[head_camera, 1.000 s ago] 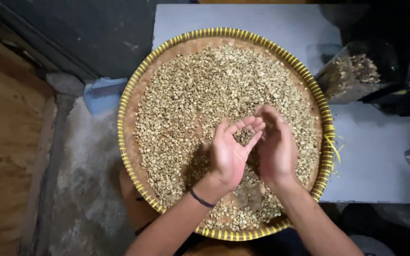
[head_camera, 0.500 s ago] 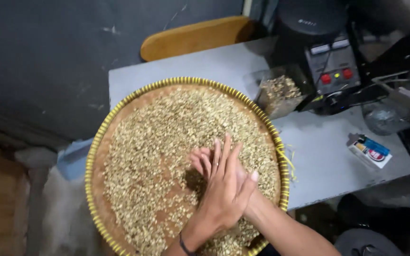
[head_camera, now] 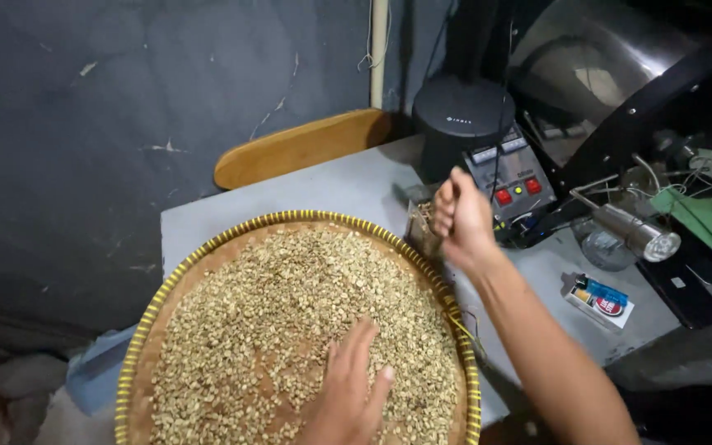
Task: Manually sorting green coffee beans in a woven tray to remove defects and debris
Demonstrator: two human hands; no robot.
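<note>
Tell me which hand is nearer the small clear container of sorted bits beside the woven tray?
Right. The right hand is closed just above the small clear container at the round woven tray's far edge. The left hand rests flat on the pale beans, well nearer the person.

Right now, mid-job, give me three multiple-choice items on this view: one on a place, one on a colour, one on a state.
1. Where is the right hand?
A. Flat on the beans
B. Raised past the tray's far right rim, over a clear container
C. On the small box

2. What colour is the woven tray's rim?
A. Yellow with dark stripes
B. Plain red
C. White

3. How is the left hand?
A. Clenched in the air
B. Holding a cup
C. Fingers spread, lying on the beans

Answers: 1 B, the closed hand is up beyond the rim; 2 A, yellow banding runs all round; 3 C, the fingers rest flat on the pale beans.
</note>
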